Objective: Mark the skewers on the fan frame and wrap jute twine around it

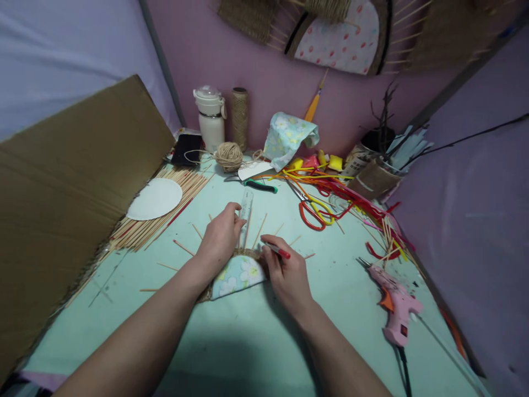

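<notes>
Slim red-ended pen (pixel 282 251) in the right hand (pixel 289 273), clear straight ruler (pixel 248 205) at the left hand (pixel 219 240)

On my feed, a half-round of blue floral fabric with a brown woven border (pixel 239 278) lies on the pale green worktop (pixel 235 342), thin wooden sticks (pixel 260 229) fanning out. My right hand pinches the pen above its right edge. My left hand is curled narrow against the ruler, which points away from the border; whether it grips, I can't tell. Farther off sit red-and-yellow-handled scissors (pixel 313 215), then a beige twine ball (pixel 229 156). Print on the ruler and the pale cylindrical can (pixel 356 162) is too small to read.
</notes>
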Motion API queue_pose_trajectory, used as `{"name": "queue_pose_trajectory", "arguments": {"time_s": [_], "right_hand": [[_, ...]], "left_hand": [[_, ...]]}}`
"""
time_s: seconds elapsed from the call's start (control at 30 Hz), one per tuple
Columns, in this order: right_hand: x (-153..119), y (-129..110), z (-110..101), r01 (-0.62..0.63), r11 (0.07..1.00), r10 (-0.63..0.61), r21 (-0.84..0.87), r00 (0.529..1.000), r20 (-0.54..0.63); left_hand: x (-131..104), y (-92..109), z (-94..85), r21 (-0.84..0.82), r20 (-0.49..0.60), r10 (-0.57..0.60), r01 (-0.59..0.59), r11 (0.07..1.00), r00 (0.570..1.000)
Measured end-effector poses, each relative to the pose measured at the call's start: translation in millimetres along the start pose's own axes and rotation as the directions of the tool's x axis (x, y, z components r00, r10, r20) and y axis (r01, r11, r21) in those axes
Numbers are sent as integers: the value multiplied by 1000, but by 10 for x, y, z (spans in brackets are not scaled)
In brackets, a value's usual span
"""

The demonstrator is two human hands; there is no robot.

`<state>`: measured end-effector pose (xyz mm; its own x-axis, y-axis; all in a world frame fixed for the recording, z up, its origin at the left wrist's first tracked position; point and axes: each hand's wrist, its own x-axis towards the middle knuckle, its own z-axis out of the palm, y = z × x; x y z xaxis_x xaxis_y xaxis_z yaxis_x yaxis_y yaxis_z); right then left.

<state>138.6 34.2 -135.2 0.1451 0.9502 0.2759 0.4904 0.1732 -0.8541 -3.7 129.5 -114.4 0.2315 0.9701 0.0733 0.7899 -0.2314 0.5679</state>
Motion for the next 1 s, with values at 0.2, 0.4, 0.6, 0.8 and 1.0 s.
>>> {"name": "queue_pose_trajectory", "arguments": {"time_s": [0.2,0.4,0.6,0.8,1.0], "right_hand": [[26,5,18,-14,998,20,68,996,-91],[30,15,31,-37,997,42,71,996,-81],[25,6,32,-52,996,57,75,996,-72],[24,9,38,-32,996,38,89,997,-65],[27,-6,36,2,995,3,96,999,-47]], "left_hand": [[-13,-2,24,48,74,6,-10,999,997],[-20,2,24,51,92,14,-19,999,996],[-19,4,23,85,108,18,-27,996,994],[-31,5,19,137,124,37,-54,989,992],[-32,25,10,193,143,19,-47,980,990]]}}
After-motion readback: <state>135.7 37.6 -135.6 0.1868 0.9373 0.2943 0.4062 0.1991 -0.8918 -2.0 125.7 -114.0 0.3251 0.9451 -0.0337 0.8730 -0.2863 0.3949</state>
